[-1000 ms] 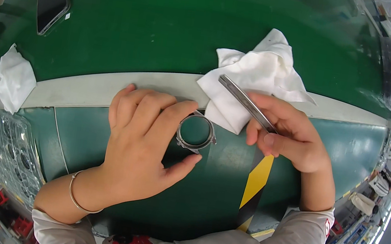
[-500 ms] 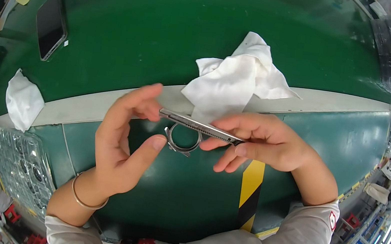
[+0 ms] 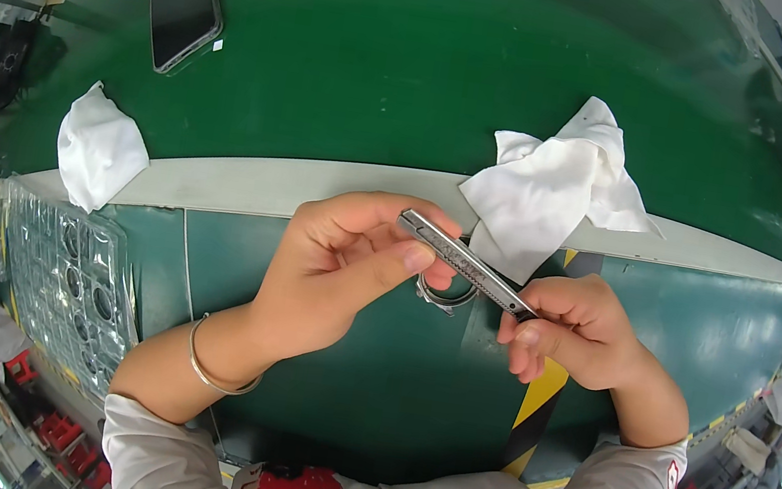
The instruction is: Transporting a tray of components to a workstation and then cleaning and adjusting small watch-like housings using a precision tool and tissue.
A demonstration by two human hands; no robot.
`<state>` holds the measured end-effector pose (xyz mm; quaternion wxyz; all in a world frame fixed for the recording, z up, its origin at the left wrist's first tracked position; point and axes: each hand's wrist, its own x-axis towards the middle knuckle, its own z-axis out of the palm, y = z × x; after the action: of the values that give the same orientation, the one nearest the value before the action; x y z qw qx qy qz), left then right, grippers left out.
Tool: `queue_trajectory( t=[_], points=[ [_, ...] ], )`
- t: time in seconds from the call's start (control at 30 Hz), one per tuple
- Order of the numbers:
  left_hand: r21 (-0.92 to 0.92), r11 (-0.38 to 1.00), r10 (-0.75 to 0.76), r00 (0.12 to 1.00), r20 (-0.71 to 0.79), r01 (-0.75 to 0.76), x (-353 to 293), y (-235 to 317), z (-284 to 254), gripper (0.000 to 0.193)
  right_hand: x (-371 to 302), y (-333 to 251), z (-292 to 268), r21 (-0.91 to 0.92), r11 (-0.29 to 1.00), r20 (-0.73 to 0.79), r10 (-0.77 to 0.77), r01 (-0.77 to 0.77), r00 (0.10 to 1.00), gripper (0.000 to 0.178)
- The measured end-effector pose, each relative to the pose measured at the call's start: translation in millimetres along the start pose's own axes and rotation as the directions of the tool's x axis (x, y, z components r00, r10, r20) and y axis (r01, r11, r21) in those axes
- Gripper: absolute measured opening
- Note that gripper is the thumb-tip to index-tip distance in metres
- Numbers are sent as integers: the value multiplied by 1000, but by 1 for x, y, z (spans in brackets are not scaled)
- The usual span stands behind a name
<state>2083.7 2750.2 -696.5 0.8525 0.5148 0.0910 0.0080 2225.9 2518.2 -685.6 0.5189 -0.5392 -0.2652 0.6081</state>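
Observation:
A slim silver metal utility knife (image 3: 469, 262) slants between my hands, its right end lower. My right hand (image 3: 575, 331) pinches that dark right end between thumb and fingers. At the other end, my left hand (image 3: 338, 262) has its thumb below the knife and its fingers curled behind it, closed on it. Just under the knife shows a round metal watch case (image 3: 444, 301), an open ring with lugs, partly hidden by the knife and the left fingertips. Whether the left fingers touch the ring, I cannot tell. No blade is visible.
Beyond my hands, a crumpled white cloth (image 3: 563, 174) lies over the pale table edge (image 3: 320, 178). Another white cloth (image 3: 102, 151) sits at the left, above a clear plastic tray (image 3: 68, 272) with round pockets. A dark phone (image 3: 186, 8) rests on the green mat (image 3: 357, 67).
My left hand has closed from spread fingers onto the left end of the knife. The knife tilts more steeply now. The whole view has shifted, with the table things appearing farther right.

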Motion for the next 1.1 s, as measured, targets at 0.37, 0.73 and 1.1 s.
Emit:
queue_trajectory(
  t=[0.37, 0.73, 1.1],
  points=[
    [25, 999, 19, 996, 92, -22, 3, 6, 1, 33, 5, 2, 1, -221, 945, 108, -220, 239, 969, 24],
    [-37, 999, -16, 997, 76, 19, 9, -2, 4, 25, 1, 7, -13, 17, 989, 62, -148, 147, 987, 28],
    [-17, 996, -89, 996, 21, 89, 4, -2, 4, 23, -5, 19, -13, -160, 972, -2, -177, 175, 984, 41]
  ],
)
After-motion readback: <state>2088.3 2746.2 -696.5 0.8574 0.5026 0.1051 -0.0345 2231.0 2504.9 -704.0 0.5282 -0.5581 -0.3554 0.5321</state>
